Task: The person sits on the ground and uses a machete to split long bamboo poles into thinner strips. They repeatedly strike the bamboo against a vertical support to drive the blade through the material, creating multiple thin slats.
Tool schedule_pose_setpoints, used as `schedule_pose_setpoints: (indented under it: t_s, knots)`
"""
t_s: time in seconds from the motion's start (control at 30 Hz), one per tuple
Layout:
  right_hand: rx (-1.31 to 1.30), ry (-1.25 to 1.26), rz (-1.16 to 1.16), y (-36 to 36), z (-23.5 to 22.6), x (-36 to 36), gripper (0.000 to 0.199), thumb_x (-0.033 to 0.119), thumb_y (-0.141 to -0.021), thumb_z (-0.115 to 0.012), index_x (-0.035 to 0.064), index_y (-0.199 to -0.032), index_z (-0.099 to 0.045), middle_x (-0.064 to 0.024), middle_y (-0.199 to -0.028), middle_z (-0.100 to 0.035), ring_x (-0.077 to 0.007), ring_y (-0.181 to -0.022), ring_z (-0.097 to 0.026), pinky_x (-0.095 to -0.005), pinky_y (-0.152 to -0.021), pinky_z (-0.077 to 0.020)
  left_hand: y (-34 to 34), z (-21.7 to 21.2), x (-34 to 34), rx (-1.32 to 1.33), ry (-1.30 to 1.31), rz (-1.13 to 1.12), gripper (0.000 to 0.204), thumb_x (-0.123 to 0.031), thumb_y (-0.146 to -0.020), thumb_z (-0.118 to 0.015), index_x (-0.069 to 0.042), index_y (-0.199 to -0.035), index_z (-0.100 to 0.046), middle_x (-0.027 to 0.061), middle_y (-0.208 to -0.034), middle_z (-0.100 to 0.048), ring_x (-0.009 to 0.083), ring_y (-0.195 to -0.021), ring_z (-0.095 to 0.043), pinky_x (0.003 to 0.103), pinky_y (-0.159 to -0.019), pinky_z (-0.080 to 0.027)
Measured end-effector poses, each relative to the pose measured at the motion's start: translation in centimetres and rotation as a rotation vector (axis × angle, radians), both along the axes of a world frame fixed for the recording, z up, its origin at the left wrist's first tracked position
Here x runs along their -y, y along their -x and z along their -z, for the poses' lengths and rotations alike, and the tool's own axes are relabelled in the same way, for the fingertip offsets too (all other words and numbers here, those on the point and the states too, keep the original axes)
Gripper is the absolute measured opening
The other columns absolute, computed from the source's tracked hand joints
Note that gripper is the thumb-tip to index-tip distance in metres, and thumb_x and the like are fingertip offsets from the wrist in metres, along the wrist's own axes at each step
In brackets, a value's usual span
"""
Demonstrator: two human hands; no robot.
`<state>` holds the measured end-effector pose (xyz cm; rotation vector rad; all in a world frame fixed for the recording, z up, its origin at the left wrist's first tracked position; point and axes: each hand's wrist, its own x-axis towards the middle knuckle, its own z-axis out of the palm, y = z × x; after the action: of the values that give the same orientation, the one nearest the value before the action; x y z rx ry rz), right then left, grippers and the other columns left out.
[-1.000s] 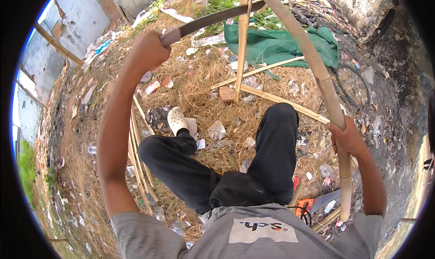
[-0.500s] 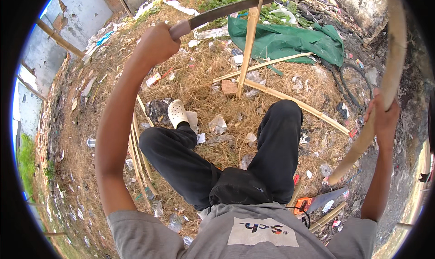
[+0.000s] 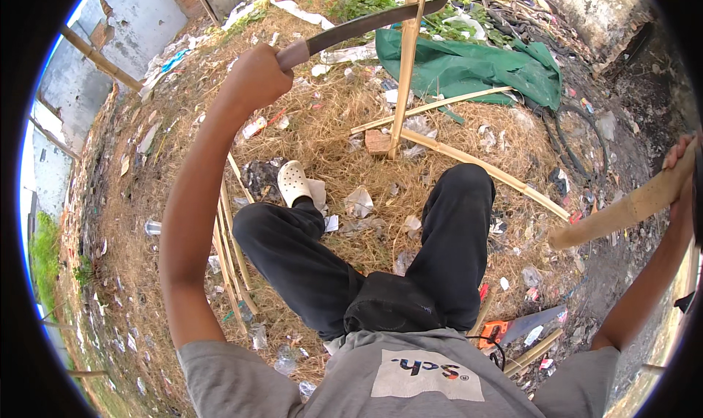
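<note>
My left hand (image 3: 260, 76) is closed round the grip of a machete (image 3: 366, 27), held out at the upper middle. Its dark blade points right and crosses an upright pale bamboo strip (image 3: 403, 88); a thin sliver of bamboo shows in front of the blade, as if the blade sits in a split. At the far right edge my right hand (image 3: 681, 158) grips a thick pale wooden stick (image 3: 622, 219). The stick's blunt end points left and down, apart from the machete. Part of the right hand is cut off by the dark rim.
A wooden block (image 3: 378, 142) lies by the strip's foot. Bamboo strips (image 3: 491, 169) lie around it, with more (image 3: 228, 249) left of my legs. A green sheet (image 3: 469, 70) spreads behind. An orange-handled saw (image 3: 512, 328) lies right of my hip. Litter covers the dry grass.
My right hand has swung outward to the right, and the stick has tipped from steeply upright to a flatter slant. The left hand and machete stay nearly in place.
</note>
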<state>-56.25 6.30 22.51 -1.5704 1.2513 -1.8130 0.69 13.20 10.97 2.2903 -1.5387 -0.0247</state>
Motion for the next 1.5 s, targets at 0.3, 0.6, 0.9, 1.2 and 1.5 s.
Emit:
schedule_pose_setpoints:
  t_s: [0.3,0.6,0.9,1.2,1.5]
  knots:
    - [-0.778,-0.805,-0.231,-6.6,11.4,-5.2,0.045,0.026,-0.086,-0.069,-0.0022,-0.117,-0.053,-0.0049,-0.071,-0.056,-0.0118,-0.048,-0.052,-0.0283,-0.043,-0.0434,-0.8,1.3,-1.8,0.078,-0.006,-0.037,0.027,-0.018,-0.076,-0.063,0.005,-0.088,-0.070,0.0240,-0.078,-0.069,0.0378,-0.072,-0.068,0.046,-0.071,-0.053]
    - [-0.093,-0.126,-0.023,-3.0,1.6,-1.6,0.037,0.037,-0.091,-0.067,0.0045,-0.081,-0.055,-0.0023,-0.062,-0.053,-0.0113,-0.045,-0.050,-0.0263,-0.043,-0.0397,-1.3,2.4,-1.7,0.053,-0.005,-0.065,0.029,-0.018,-0.075,-0.064,0.005,-0.091,-0.069,0.0252,-0.080,-0.068,0.0395,-0.076,-0.068,0.046,-0.073,-0.054]
    - [-0.589,-0.921,-0.464,-7.1,24.5,-6.5,0.028,0.017,-0.086,-0.069,-0.0014,-0.100,-0.054,-0.0053,-0.066,-0.056,-0.0142,-0.049,-0.057,-0.0312,-0.044,-0.0469,-1.6,6.0,-1.3,0.033,-0.105,-0.071,0.026,-0.017,-0.074,-0.066,0.004,-0.089,-0.069,0.0253,-0.082,-0.069,0.0404,-0.080,-0.068,0.048,-0.076,-0.054]
    - [-0.857,-0.785,0.072,2.7,43.7,-15.6,0.046,0.030,-0.080,-0.076,-0.0053,-0.103,-0.058,-0.0253,-0.087,-0.065,-0.0407,-0.081,-0.065,-0.0458,-0.072,-0.0513,3.9,13.6,-1.9,-0.343,0.056,-0.009,0.040,-0.034,-0.083,-0.066,0.004,-0.097,-0.062,0.0259,-0.086,-0.067,0.0420,-0.080,-0.066,0.048,-0.075,-0.051]
    - [-0.747,-1.105,0.188,7.0,61.7,-29.9,0.038,0.026,-0.079,-0.074,-0.0023,-0.096,-0.055,-0.0268,-0.094,-0.065,-0.0464,-0.093,-0.063,-0.0485,-0.078,-0.0507,20.3,14.2,-0.4,-1.567,0.150,0.100,0.045,-0.035,-0.097,-0.062,0.001,-0.114,-0.041,0.0070,-0.087,-0.054,0.0123,-0.072,-0.056,0.029,-0.060,-0.048]
